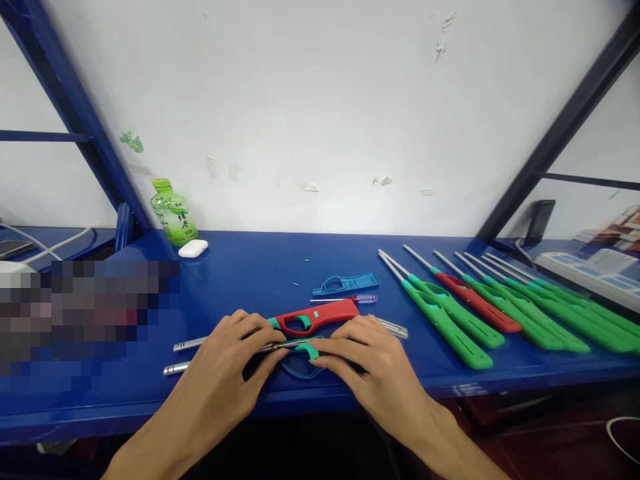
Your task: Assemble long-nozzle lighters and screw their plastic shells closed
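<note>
Near the table's front edge, my left hand (230, 360) pinches the barrel end of an opened lighter, whose metal tube (176, 368) sticks out to the left. The fingers of my right hand (373, 350) are closed on its green trigger piece (311, 350). A blue half shell (300, 368) lies under my fingertips. Just behind my hands is a red lighter (327, 316) with a green trigger. Beyond it lie a screwdriver (366, 299) with a purple handle and a loose blue half shell (350, 283).
Several green lighters (445, 330) and a red one (475, 301) lie in a row at the right. A green bottle (174, 213) and a white case (193, 249) stand at the back left. The blue table (240, 260) meets a white wall.
</note>
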Demonstrator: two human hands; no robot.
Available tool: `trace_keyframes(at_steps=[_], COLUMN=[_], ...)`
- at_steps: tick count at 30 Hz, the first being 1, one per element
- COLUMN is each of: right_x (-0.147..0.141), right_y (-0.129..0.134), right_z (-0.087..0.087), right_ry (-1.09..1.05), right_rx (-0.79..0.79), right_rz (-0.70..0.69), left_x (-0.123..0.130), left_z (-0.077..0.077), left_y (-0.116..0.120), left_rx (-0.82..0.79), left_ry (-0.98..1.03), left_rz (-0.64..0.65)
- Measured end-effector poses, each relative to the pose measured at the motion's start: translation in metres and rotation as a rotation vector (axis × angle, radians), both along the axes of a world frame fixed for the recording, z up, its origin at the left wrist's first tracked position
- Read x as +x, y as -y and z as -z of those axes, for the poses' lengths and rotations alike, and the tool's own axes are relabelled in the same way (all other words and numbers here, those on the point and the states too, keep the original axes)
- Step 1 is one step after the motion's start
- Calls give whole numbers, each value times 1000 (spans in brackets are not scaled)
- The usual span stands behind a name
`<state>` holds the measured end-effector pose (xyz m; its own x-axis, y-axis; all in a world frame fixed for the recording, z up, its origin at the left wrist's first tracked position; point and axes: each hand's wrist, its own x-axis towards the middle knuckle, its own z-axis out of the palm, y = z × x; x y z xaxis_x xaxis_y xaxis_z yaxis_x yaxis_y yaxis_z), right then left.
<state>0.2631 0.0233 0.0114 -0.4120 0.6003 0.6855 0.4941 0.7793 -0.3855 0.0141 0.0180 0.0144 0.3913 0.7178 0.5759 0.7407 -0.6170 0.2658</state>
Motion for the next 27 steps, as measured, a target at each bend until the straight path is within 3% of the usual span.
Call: trace_keyframes(at_steps=[7,17,27], right_x=[1,-2,-1], right_y=[2,1,2], right_z=[5,1,11], right_ry=[-18,-59,-4], right_rx=[-31,-53,-56], right_rz=[4,-2,-17], left_x=[-5,-9,-12], left_z=[-9,-5,-8], left_y=[7,9,15], left_rx=[-23,-82,-55], left_ry=[15,35,38], left_rz=[-15,-10,-26])
